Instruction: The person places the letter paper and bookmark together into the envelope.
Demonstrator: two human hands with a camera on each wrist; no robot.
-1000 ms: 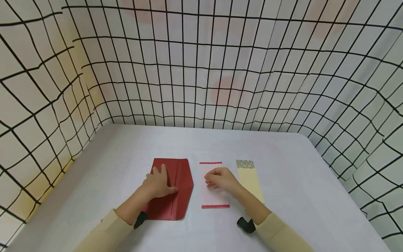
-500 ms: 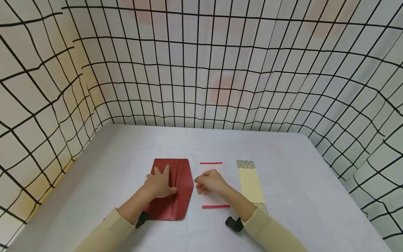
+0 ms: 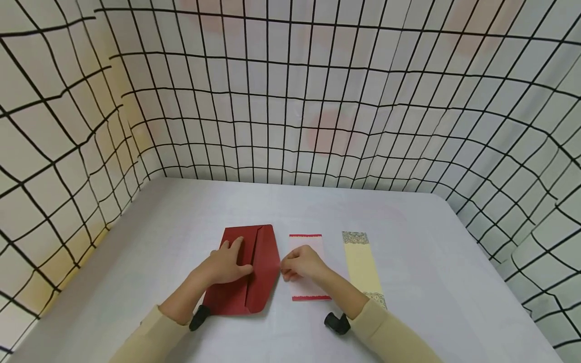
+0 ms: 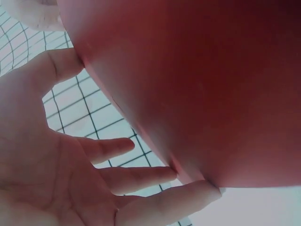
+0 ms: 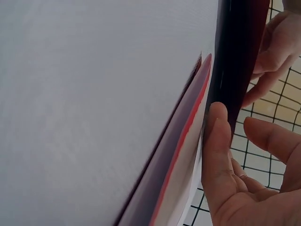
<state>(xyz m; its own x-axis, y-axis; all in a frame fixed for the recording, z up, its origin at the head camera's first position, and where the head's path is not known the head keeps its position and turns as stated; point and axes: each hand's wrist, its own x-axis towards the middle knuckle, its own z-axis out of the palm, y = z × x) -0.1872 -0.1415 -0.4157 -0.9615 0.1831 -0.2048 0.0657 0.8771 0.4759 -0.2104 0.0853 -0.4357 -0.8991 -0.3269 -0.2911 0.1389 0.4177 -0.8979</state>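
Observation:
A red envelope [image 3: 265,264] lies on the white table, its pointed flap spread out to the right and slightly raised. Across its body rests my left hand [image 3: 225,264], with fingers spread and the thumb near the flap's fold. In the left wrist view, the thumb and fingertips of the left hand [image 4: 42,127] touch the envelope [image 4: 188,94]. My right hand [image 3: 303,263] hovers over a pale pink card [image 3: 309,289] with red edges, fingertips at the flap's tip. The right wrist view shows its index finger against the flap [image 5: 241,52], the thumb standing apart.
To the right lies a cream paper strip [image 3: 361,264] with patterned ends, partly behind the right forearm. A black wire grid [image 3: 295,106] before white cloth encloses the back and sides of the white table [image 3: 290,204]. Black straps [image 3: 337,322] hang from the wrists.
The right hand has moved left from over the pink card to the envelope flap's tip. The envelope has tilted a little, its flap side rising, and the left hand has shifted slightly left.

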